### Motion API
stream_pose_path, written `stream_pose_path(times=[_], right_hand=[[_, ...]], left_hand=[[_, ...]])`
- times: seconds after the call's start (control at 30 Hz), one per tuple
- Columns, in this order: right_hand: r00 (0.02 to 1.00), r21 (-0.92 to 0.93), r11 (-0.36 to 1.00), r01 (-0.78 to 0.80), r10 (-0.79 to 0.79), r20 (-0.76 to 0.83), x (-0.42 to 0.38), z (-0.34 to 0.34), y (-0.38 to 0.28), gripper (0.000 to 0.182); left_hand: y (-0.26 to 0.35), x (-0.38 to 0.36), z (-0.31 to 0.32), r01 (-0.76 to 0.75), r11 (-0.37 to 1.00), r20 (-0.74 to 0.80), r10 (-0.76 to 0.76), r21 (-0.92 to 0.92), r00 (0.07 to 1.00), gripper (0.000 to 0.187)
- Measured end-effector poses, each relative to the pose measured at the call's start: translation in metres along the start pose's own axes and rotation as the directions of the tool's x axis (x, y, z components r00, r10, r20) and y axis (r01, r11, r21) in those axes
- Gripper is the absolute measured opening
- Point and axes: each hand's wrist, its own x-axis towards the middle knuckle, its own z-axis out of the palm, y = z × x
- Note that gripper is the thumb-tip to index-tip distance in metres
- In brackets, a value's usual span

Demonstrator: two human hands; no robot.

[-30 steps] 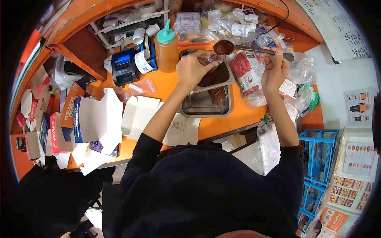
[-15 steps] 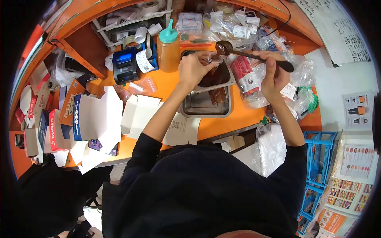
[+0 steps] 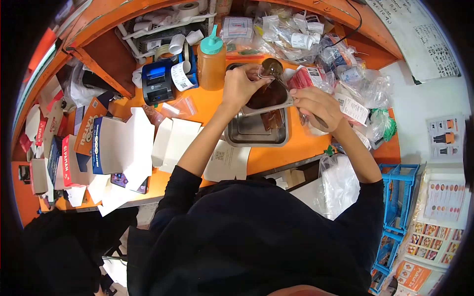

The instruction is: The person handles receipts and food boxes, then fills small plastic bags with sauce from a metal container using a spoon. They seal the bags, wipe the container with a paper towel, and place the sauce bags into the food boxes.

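While the counter (image 3: 207,106) spreads orange under all of it, the steel tray (image 3: 254,130) sits near its middle and serves as the mark for everything else. Left of the tray lie white cartons (image 3: 126,143) and flattened boxes, and beyond those a stack of printed boxes (image 3: 61,165) at the counter's far left edge. Up and left of the tray stands a blue printer (image 3: 157,81) with a receipt curling out. Just above the tray's left corner stands a bottle (image 3: 212,61) with a teal cap. Right of the tray is a heap of clear packets (image 3: 345,86).

Resting tilted on the tray's upper rim is a smaller pan (image 3: 269,96) of dark sauce. Over that pan the left hand (image 3: 239,86) pinches a small clear bag (image 3: 266,74) by its mouth, fingers closed on the plastic. A ladle (image 3: 273,66) has its dark bowl tipped at the bag's opening, above the pan. The right hand (image 3: 318,106), at the tray's upper right corner, is clenched round the ladle's handle.
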Motion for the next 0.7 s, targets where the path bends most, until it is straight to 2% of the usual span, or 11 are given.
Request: stream_pose_path(times=[0.13, 0.2, 0.27, 0.33, 0.37, 0.4, 0.47, 0.53, 0.6, 0.67, 0.7], right_hand=[[0.99, 0.117, 0.983, -0.14, 0.141, -0.002, -0.001, -0.001, 0.003, 0.011], [0.886, 0.383, 0.897, -0.219, 0.347, -0.306, -0.008, 0.01, 0.012, 0.008], [0.792, 0.475, 0.82, -0.32, 0.506, -0.34, -0.009, 0.013, 0.015, 0.018], [0.509, 0.681, 0.627, -0.378, 0.756, -0.412, -0.014, 0.015, 0.027, 0.027], [0.409, 0.77, 0.55, -0.322, 0.815, -0.411, -0.018, 0.018, 0.033, 0.029], [0.409, 0.77, 0.551, -0.321, 0.814, -0.412, -0.026, 0.021, 0.037, 0.029], [0.154, 0.878, 0.415, -0.239, 0.909, -0.388, -0.047, 0.025, 0.046, 0.03], [0.154, 0.874, 0.441, -0.206, 0.896, -0.416, -0.063, 0.035, 0.042, 0.027], [0.192, 0.862, 0.321, -0.392, 0.945, -0.265, -0.075, 0.051, 0.032, 0.024], [0.254, 0.916, 0.132, -0.379, 0.967, -0.035, -0.062, 0.077, 0.013, 0.018], [0.317, 0.818, 0.232, -0.526, 0.946, -0.065, -0.053, 0.089, 0.003, 0.02]], left_hand=[[0.001, -0.001, -0.002, 0.009, 1.0, 0.007, -0.009, 0.002, 1.0, 0.046], [-0.004, -0.001, -0.001, -0.011, 1.0, -0.001, 0.011, -0.016, 1.0, 0.045], [-0.006, -0.001, -0.001, -0.019, 1.0, -0.009, 0.019, -0.003, 1.0, 0.045], [-0.007, -0.002, -0.003, -0.028, 1.0, -0.017, 0.029, 0.011, 0.999, 0.044], [-0.007, -0.002, -0.004, -0.015, 1.0, -0.013, 0.015, -0.006, 1.0, 0.044], [-0.007, -0.003, -0.006, -0.002, 1.0, -0.008, 0.002, -0.024, 1.0, 0.043], [-0.006, -0.006, -0.01, 0.005, 0.999, -0.03, -0.006, -0.042, 1.0, 0.042], [-0.001, -0.011, -0.018, 0.008, 0.998, -0.054, -0.012, -0.06, 0.998, 0.042], [0.006, -0.019, -0.026, 0.025, 0.993, -0.077, -0.034, -0.118, 0.996, 0.037], [0.007, -0.024, -0.029, 0.02, 0.99, -0.069, -0.03, -0.138, 0.997, 0.036], [0.008, -0.027, -0.03, 0.014, 0.987, -0.065, -0.025, -0.162, 0.998, 0.036]])
